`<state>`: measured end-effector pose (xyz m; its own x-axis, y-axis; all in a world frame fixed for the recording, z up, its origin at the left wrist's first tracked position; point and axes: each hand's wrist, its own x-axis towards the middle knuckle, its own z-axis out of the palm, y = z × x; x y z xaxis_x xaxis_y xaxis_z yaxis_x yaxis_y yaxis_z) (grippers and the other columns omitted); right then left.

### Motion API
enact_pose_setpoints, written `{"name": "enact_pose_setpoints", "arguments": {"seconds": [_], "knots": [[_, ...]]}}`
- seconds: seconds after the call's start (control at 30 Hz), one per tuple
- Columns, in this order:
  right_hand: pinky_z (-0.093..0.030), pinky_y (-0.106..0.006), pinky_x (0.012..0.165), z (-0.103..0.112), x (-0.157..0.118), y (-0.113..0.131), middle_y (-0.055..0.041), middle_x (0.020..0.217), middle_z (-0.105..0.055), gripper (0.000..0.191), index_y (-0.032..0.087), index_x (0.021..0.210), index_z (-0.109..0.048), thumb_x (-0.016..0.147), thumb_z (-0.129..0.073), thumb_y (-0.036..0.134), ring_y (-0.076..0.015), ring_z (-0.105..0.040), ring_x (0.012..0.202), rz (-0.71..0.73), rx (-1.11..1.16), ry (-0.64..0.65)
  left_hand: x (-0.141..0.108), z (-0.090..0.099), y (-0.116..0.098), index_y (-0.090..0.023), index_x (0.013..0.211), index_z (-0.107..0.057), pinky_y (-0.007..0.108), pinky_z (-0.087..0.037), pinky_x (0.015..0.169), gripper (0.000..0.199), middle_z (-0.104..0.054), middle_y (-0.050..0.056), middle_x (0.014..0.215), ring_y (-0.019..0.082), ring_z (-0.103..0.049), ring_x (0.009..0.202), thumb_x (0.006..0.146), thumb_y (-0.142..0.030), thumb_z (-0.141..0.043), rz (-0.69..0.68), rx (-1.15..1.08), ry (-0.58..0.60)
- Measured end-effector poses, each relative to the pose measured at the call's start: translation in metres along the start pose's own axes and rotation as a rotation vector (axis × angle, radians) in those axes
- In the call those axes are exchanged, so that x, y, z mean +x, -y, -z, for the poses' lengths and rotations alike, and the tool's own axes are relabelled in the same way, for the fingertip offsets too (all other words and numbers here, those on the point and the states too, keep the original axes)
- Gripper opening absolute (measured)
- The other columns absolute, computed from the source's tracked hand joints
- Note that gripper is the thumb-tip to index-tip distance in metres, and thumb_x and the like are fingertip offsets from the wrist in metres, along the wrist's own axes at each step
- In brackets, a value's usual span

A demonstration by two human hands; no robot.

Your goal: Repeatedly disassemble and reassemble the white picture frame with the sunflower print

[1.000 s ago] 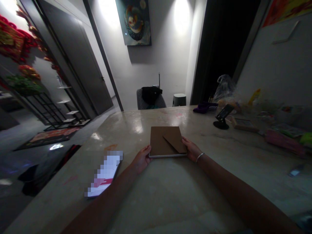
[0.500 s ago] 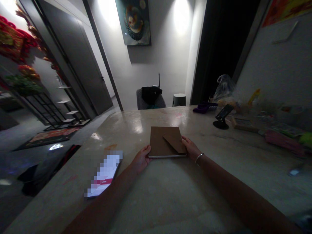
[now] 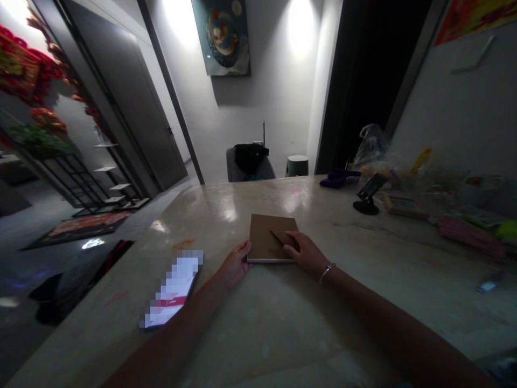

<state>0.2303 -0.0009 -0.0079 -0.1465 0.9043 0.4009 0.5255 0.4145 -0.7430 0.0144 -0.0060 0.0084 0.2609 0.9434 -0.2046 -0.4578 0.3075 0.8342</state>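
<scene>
A brown notebook [image 3: 260, 237] with a pale page edge lies low over the table in front of me. A triangular brown flap [image 3: 278, 235] crosses the right part of its cover. My left hand [image 3: 236, 261] grips the notebook's lower left edge, thumb on top. Over the right side of the cover, my right hand [image 3: 305, 252] bends its fingers and thumb around the flap, hiding much of it. A bracelet circles that wrist. To the left of my left forearm lies a phone [image 3: 173, 291] with a lit, blurred-out screen.
The pale stone table [image 3: 250, 334] has a black phone stand [image 3: 367, 200], a purple item [image 3: 339, 178] and a clear plastic bag [image 3: 371, 145] at its right rear. A pink item [image 3: 468, 234] lies farther right. Beyond the far edge stand a grey chair [image 3: 233, 161] and a stool [image 3: 297, 164].
My right hand has moved left from the notebook's right edge onto the flap. My left hand keeps its grip; the notebook's far edge sits slightly lower in view.
</scene>
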Motion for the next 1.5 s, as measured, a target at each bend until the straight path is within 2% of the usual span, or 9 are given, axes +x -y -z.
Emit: {"name": "enact_pose_setpoints", "arguments": {"seconds": [0.13, 0.43, 0.8, 0.97, 1.27, 1.5], "knots": [[-0.034, -0.041, 0.093, -0.002, -0.003, -0.001, -0.0105, 0.118, -0.052, 0.053, 0.020, 0.119, -0.046, 0.069, -0.062, 0.032, -0.0238, -0.046, 0.109, 0.054, -0.108, 0.032, 0.000, -0.001, -0.001, -0.011, 0.104, -0.057, 0.030, -0.052, 0.075, 0.026, -0.068, 0.011, 0.090, 0.019, -0.065, 0.081, 0.079, -0.014, -0.051, 0.003, 0.009, -0.017], [-0.036, -0.040, 0.091, -0.002, 0.000, -0.002, -0.0076, 0.112, -0.055, 0.038, 0.023, 0.116, -0.048, 0.077, -0.050, 0.020, -0.0212, -0.049, 0.104, 0.090, -0.135, 0.033, -0.002, -0.006, 0.000, -0.011, 0.093, -0.062, 0.029, -0.052, 0.071, 0.017, -0.069, 0.009, 0.082, 0.019, -0.065, 0.076, 0.079, -0.016, -0.052, -0.021, 0.031, -0.055], [-0.039, -0.038, 0.086, 0.000, 0.003, 0.004, -0.0068, 0.103, -0.058, 0.029, 0.022, 0.106, -0.056, 0.080, -0.045, 0.017, -0.0208, -0.053, 0.095, 0.106, -0.138, 0.078, -0.001, -0.005, 0.000, -0.011, 0.096, -0.061, 0.029, -0.051, 0.073, 0.020, -0.069, 0.009, 0.083, 0.019, -0.065, 0.078, 0.081, -0.016, -0.048, -0.005, 0.040, -0.078], [-0.039, -0.037, 0.086, 0.000, 0.003, 0.004, -0.0093, 0.105, -0.057, 0.028, 0.018, 0.107, -0.055, 0.082, -0.043, 0.018, -0.0216, -0.052, 0.095, 0.107, -0.166, 0.080, 0.000, -0.002, 0.001, -0.011, 0.097, -0.060, 0.028, -0.052, 0.068, 0.021, -0.069, 0.009, 0.084, 0.019, -0.065, 0.077, 0.082, -0.018, -0.048, -0.005, 0.072, -0.061], [-0.039, -0.034, 0.085, 0.002, 0.003, 0.008, -0.0085, 0.103, -0.057, 0.027, 0.018, 0.106, -0.055, 0.083, -0.041, 0.018, -0.0198, -0.052, 0.094, 0.096, -0.188, 0.093, -0.002, -0.004, 0.000, -0.011, 0.100, -0.059, 0.028, -0.051, 0.071, 0.023, -0.069, 0.009, 0.083, 0.018, -0.065, 0.076, 0.082, -0.017, -0.047, 0.001, 0.073, -0.071], [-0.039, -0.033, 0.082, 0.002, 0.004, 0.007, -0.0079, 0.100, -0.058, 0.025, 0.018, 0.104, -0.055, 0.084, -0.041, 0.018, -0.0186, -0.053, 0.091, 0.085, -0.213, 0.114, -0.003, -0.004, -0.001, -0.011, 0.103, -0.058, 0.030, -0.052, 0.072, 0.025, -0.069, 0.010, 0.087, 0.019, -0.065, 0.078, 0.083, -0.019, -0.046, 0.018, 0.072, -0.033]]}}
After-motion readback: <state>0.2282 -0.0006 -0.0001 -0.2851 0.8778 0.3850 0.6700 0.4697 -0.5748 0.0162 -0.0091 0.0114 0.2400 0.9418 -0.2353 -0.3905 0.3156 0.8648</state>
